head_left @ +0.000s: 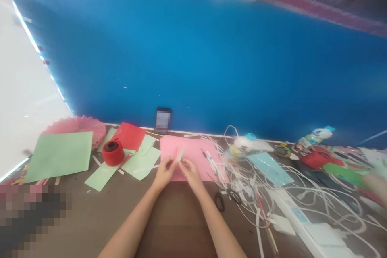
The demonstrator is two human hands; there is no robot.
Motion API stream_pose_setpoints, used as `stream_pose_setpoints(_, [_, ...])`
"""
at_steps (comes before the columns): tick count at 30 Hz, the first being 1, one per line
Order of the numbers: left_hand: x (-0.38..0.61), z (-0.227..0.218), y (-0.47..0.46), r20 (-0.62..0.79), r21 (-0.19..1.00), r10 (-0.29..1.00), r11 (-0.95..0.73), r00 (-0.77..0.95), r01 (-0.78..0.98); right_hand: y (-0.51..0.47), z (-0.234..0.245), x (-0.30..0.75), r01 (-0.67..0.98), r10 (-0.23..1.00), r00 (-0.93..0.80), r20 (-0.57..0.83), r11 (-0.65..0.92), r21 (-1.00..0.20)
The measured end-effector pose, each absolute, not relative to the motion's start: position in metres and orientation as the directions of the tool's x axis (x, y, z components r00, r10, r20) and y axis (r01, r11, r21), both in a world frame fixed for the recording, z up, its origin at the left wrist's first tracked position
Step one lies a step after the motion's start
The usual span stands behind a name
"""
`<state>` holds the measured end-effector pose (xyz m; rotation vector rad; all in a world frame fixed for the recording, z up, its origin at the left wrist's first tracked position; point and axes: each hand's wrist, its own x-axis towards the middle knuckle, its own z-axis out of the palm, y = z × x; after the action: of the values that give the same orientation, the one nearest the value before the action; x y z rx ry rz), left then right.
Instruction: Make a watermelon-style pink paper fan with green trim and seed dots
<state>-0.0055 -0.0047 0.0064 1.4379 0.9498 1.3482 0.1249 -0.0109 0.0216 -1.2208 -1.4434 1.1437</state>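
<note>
Both hands meet over a pink sheet of paper [193, 151] lying near the wall. My left hand [165, 172] pinches a small pale green paper strip [180, 154] from the left. Fingers of my right hand [190, 172] close on the same strip from the other side. The strip stands up between the fingertips, its lower end hidden by them. Pens [211, 162] rest on the pink sheet's right part, and black-handled scissors [219, 201] lie by its lower right corner.
Left of the hands are a red tape roll [113, 154], green sheets [59, 156], a red sheet [130, 136] and a pink pleated fan [98, 130]. A phone [162, 121] leans on the blue wall. Tangled white cables [244, 189], a power strip [298, 217] and another person's arm [376, 187] are right.
</note>
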Motion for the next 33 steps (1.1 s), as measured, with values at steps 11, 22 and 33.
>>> stream_pose_setpoints(11, [-0.003, 0.006, -0.009, 0.093, 0.982, 0.934, -0.029, 0.345, -0.184, -0.027, 0.003, 0.13, -0.016, 0.991, -0.091, 0.097, 0.096, -0.995])
stream_pose_setpoints(22, [0.002, 0.002, -0.007, 0.131, 0.984, 0.975, -0.104, 0.182, -0.147, -0.026, 0.002, 0.136, 0.177, 0.989, -0.071, 0.131, 0.141, -0.974])
stream_pose_setpoints(33, [-0.002, 0.005, -0.01, 0.153, 0.984, 0.985, -0.159, -0.079, -0.084, -0.034, 0.008, 0.134, 0.367, 0.971, -0.074, 0.229, 0.24, -0.899])
